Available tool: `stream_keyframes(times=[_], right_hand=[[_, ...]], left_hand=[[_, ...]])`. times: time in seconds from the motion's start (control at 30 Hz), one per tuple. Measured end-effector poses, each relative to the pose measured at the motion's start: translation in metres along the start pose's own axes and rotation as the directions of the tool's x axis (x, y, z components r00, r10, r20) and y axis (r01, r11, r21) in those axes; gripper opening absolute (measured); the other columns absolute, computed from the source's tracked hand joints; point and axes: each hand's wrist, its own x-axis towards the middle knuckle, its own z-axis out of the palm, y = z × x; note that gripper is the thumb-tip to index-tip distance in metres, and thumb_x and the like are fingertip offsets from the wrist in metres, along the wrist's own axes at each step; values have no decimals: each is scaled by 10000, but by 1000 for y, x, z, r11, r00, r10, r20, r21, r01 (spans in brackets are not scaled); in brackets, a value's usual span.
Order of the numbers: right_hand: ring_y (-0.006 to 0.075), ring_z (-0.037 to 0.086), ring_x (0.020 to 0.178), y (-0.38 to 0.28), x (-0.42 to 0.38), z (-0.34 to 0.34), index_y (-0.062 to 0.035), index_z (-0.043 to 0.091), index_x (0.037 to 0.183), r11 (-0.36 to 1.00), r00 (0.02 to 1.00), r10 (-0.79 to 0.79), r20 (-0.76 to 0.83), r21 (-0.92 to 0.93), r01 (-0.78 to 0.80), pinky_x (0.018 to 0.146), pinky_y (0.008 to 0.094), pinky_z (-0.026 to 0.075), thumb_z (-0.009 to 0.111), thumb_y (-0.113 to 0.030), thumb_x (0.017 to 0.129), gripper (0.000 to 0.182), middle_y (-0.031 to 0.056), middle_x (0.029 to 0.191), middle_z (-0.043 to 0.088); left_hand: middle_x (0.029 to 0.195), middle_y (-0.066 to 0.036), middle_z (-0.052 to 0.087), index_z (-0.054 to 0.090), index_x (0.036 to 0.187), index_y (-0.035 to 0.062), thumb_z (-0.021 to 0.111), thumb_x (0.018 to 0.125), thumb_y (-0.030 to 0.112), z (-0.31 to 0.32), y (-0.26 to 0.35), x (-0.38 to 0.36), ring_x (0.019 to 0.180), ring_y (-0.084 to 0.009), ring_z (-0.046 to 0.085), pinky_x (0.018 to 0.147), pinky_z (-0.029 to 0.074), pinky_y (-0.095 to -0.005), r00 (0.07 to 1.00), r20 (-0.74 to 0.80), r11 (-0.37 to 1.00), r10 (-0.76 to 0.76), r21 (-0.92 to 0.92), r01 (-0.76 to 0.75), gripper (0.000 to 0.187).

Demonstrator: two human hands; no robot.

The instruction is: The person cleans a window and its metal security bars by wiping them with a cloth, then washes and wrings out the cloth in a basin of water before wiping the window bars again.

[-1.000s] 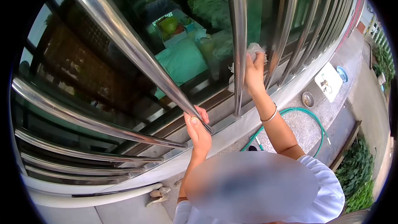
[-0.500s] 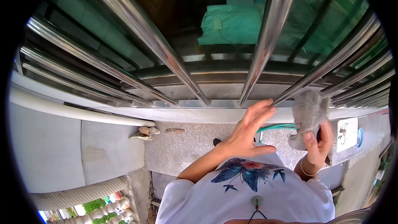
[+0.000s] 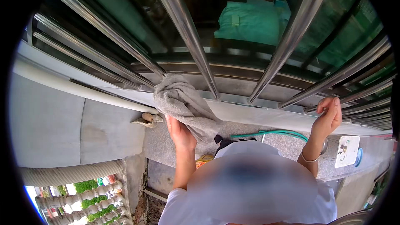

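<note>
A grey towel [image 3: 187, 102] hangs bunched from my left hand [image 3: 181, 134], whose fingers are closed on its lower side. The cloth's upper end lies against the metal ledge [image 3: 233, 97] at the foot of a steel bar [image 3: 137, 52]. Part of my left hand is hidden behind the fabric. To the right, my right hand [image 3: 329, 116] is raised beside the lower end of another bar [image 3: 358, 96], its fingers curled together with no object showing in them. A bracelet [image 3: 311, 160] circles the right wrist.
Polished vertical bars [image 3: 291, 37] stand before a dark window, with a teal cloth bundle [image 3: 248, 21] behind the glass. A green hose [image 3: 283, 132] runs along the ground. A white board [image 3: 346, 151] lies at the right, and a white pipe [image 3: 79, 89] follows the wall at left.
The grey towel has passed from my right hand to my left and moved far left to the bars. My right hand, now without it, has risen slightly. The view has shifted.
</note>
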Motion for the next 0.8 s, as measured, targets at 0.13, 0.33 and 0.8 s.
stream_keyframes(times=[0.13,0.33,0.8], right_hand=[[61,368,489,19,4,20,-59,437,675,971,991,130,18,200,-131,457,207,254,391,-249,1014,392,-4,582,404],[28,279,453,27,2,24,-86,438,724,920,972,234,32,315,-232,419,193,204,410,-255,1012,335,-37,567,345],[4,255,456,31,-3,36,-100,446,710,934,977,195,-82,318,-160,411,187,182,430,-162,990,287,-68,556,348]], left_hand=[[1282,-85,502,383,1333,44,437,959,65,18,1,55,1144,-186,502,995,378,-322,967,144,963,210,139,-230,379],[1215,-117,546,555,1185,8,520,791,-8,90,4,143,1071,-250,514,956,390,-351,519,607,279,601,449,-849,396],[1044,42,578,613,1197,238,644,775,183,80,-100,181,1001,-112,541,974,429,-312,-281,959,-458,28,-238,-857,427]])
